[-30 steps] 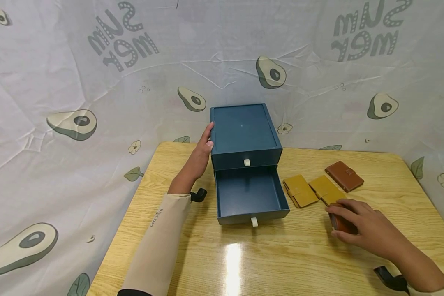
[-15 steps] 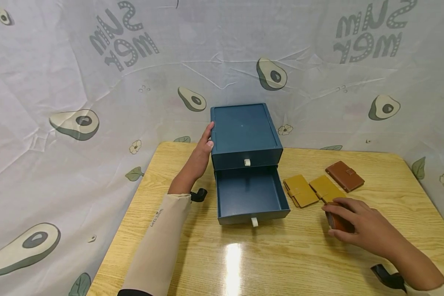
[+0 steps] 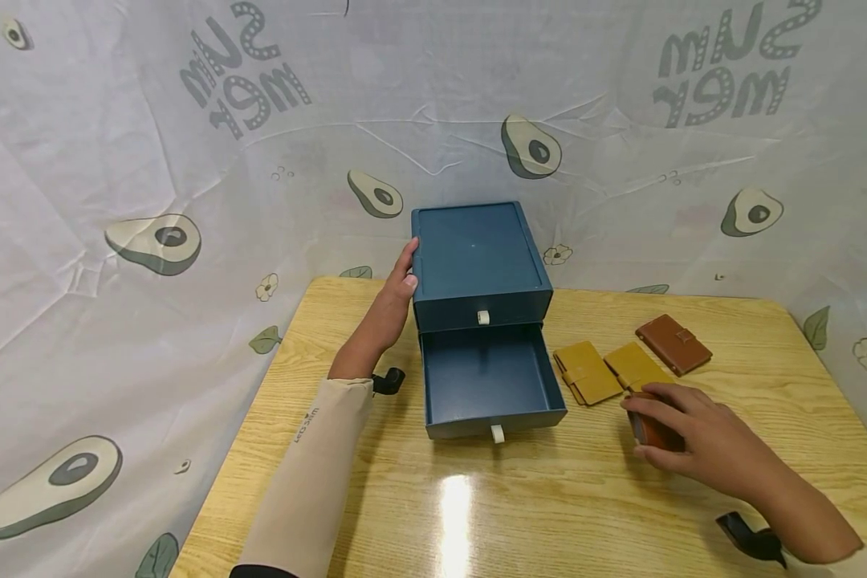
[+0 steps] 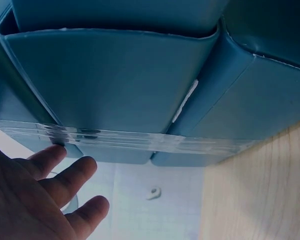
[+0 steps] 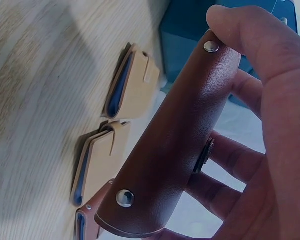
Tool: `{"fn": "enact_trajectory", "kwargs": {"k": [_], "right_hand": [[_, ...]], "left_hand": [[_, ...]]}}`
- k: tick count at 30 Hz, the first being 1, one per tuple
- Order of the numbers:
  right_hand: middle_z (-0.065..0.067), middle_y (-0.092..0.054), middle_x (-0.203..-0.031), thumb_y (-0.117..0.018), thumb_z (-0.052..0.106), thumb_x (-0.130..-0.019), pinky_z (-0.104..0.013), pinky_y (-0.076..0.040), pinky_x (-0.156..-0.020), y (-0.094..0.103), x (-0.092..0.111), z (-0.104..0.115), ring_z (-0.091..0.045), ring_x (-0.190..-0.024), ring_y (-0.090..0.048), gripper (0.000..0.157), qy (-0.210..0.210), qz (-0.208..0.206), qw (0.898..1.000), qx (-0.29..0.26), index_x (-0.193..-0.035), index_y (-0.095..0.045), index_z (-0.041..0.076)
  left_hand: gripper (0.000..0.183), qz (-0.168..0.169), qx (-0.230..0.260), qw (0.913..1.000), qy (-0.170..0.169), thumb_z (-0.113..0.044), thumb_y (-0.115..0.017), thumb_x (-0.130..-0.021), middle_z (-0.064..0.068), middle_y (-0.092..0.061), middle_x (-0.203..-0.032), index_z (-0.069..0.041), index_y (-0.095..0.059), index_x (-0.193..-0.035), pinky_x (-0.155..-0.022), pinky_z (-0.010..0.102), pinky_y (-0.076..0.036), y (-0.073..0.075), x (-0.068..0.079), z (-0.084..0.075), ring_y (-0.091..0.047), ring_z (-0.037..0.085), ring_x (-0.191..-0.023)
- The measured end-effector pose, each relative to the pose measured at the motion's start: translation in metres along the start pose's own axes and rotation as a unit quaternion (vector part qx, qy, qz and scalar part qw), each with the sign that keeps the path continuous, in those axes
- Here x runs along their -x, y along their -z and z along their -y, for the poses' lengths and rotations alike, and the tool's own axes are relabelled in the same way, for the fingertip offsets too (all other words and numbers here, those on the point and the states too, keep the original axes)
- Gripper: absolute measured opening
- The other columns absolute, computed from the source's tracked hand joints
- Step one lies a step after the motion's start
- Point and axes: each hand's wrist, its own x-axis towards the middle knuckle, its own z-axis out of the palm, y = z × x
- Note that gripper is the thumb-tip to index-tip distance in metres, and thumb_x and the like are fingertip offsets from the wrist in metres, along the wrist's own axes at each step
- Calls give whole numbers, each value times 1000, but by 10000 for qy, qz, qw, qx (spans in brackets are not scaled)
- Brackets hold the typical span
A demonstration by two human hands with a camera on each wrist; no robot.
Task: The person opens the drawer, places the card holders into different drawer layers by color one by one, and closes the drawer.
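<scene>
A blue two-tier drawer box (image 3: 477,249) stands at the back of the table, its lower drawer (image 3: 462,427) pulled out with nothing in it. My left hand (image 3: 388,313) rests along the box's left side with fingers extended; the left wrist view has the fingers by a strip of clear tape on it. Between thumb and fingers, my right hand (image 3: 722,445) grips a brown leather card holder (image 5: 165,135) with two metal rivets on its spine. It is tilted up over the table, just in front of a yellow card holder (image 3: 634,363).
Another yellow card holder (image 3: 587,372) lies right of the drawer. Farther back is a second brown card holder (image 3: 673,343). Behind the wooden table (image 3: 549,490) hangs a white avocado-print cloth (image 3: 448,96).
My right hand has moved slightly left, toward the drawer, with the brown card holder. The left hand and the drawer box have stayed put.
</scene>
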Motion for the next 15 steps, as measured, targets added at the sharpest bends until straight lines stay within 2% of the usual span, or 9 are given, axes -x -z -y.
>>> {"fn": "enact_trajectory", "kwargs": {"k": [7,15], "right_hand": [[-14,-63,-141,-95,39,-83,-65,-58,-79,1,-5,4,-44,-118,-64,66,77,-50,10000,-18,-143,-70,27],[-13,-62,-143,-94,40,-83,-67,-56,-77,2,-11,8,-43,-119,-64,67,138,-44,9999,-17,-144,-68,30]], "left_hand": [[94,-43,-56,10000,67,-90,-25,-99,-8,1,-182,-40,-4,-175,-130,67,-10,0,1,-2,-2,25,-168],[98,-58,-20,10000,57,-92,-26,-97,-6,1,-182,-37,-4,-175,-130,65,-10,0,1,-4,-1,24,-168]]}}
